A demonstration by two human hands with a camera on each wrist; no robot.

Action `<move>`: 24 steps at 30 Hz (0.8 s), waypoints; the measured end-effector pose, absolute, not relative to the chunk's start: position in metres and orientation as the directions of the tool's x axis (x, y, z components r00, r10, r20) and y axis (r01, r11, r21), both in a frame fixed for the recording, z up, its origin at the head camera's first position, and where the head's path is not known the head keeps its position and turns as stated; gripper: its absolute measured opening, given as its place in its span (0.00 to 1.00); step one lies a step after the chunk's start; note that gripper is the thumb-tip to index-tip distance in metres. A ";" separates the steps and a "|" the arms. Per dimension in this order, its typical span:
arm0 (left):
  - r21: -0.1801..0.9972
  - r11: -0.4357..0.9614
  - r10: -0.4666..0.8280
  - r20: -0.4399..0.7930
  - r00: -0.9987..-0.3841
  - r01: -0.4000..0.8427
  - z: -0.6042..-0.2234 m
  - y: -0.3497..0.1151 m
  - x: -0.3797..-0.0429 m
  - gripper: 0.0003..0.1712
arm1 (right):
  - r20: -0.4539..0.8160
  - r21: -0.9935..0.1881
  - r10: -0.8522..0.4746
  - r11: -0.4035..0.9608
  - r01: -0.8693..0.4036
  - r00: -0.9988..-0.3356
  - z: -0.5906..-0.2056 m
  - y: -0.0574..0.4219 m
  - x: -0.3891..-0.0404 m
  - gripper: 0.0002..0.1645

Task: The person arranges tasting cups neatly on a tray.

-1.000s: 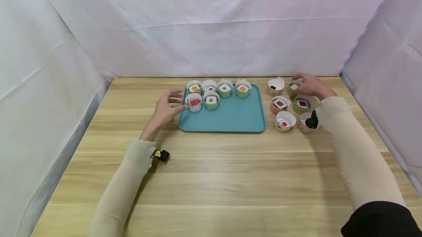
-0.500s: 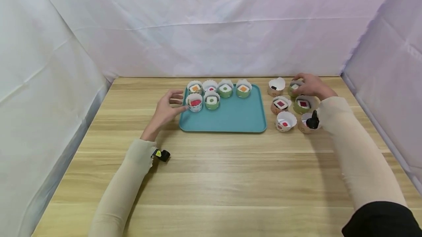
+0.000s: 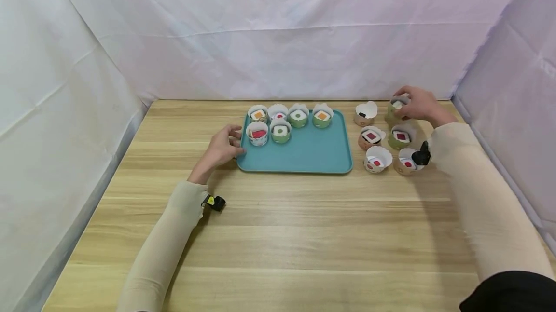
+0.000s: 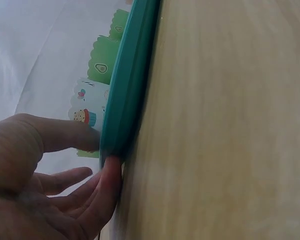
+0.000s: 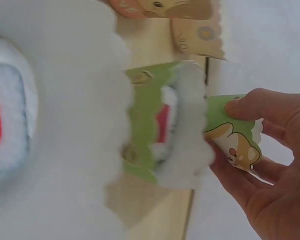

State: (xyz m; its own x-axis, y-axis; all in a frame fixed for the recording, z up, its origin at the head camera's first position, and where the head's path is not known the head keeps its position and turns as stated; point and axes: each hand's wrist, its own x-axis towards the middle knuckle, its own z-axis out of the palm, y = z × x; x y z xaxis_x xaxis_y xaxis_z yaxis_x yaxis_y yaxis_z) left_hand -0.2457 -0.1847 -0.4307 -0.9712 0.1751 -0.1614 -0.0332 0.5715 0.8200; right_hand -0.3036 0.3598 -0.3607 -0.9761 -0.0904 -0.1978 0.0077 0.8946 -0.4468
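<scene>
My right hand (image 3: 420,104) pinches a green paper baking cup (image 5: 232,130) with a puppy print, between thumb and fingers, at the table's far right. In the head view, a white piece (image 3: 397,104) shows inside this cup. My left hand (image 3: 223,145) is at the left edge of the blue-green tray (image 3: 299,155). In the left wrist view its thumb (image 4: 75,135) lies over the tray's rim and a fingertip touches the rim's outer side. Nearest to it on the tray stands a white paper cup (image 3: 258,134) with a red piece.
Several more cups stand along the tray's back and left, including a green cup (image 3: 322,116) with an orange-centred sushi-roll-like piece. Right of the tray stand several filled cups, among them a white cup (image 3: 377,160) and a green cup (image 3: 400,136). White cloth (image 3: 278,61) backs the wooden table.
My right hand has moved right and slightly back with the green cup. My left hand has dropped from beside the white cup to the tray's edge.
</scene>
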 end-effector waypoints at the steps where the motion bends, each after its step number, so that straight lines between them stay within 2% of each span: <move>1: 0.814 0.579 0.174 -0.172 -0.969 -0.040 -0.431 -0.185 -0.246 0.42 | -0.192 -0.442 -0.093 0.897 0.002 -0.977 -0.357 0.359 -0.303 0.34; 8: 0.792 0.608 0.193 -0.202 -0.960 -0.045 -0.432 -0.186 -0.247 0.41 | -0.118 -0.416 -0.158 0.904 -0.096 -0.980 -0.329 0.342 -0.300 0.34; 16: 0.799 0.600 0.200 -0.209 -0.957 -0.049 -0.432 -0.187 -0.248 0.40 | -0.031 -0.358 -0.332 0.884 -0.300 -0.943 -0.299 0.285 -0.288 0.34; 24: 0.803 0.594 0.207 -0.208 -0.956 -0.046 -0.434 -0.187 -0.249 0.40 | -0.045 -0.359 -0.422 0.853 -0.380 -0.906 -0.305 0.230 -0.279 0.34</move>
